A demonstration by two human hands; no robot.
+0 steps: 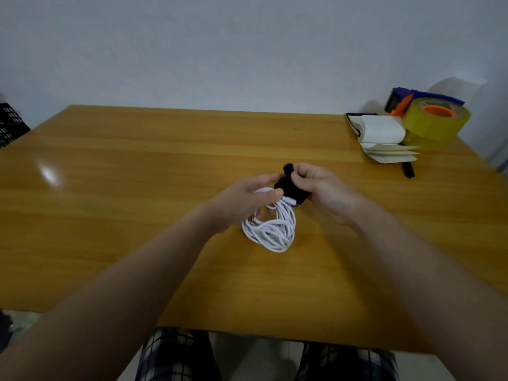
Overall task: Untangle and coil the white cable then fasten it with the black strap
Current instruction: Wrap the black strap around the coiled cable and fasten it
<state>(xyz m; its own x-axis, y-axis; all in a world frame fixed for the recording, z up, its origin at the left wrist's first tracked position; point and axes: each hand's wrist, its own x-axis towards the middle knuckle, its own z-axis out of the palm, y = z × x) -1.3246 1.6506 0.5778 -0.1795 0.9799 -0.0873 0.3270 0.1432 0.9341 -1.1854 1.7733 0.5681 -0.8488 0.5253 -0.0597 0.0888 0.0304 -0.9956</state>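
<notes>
While hands (247, 198) (320, 188) hold cable coil (272, 232), strap (287, 187) atop

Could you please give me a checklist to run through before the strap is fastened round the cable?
1. Cable coiled: ok, it lies in a bundle of loops.
2. Left hand holds the coil: ok, it grips the top of the loops.
3. Right hand has the strap: ok, its fingers are curled on it at the coil's top.
4. Strap fully round the coil: cannot tell, the hands hide it.
5. Cable ends tucked in: cannot tell, one white plug shows beside the strap.
6. Coil resting on the table: cannot tell.
</notes>
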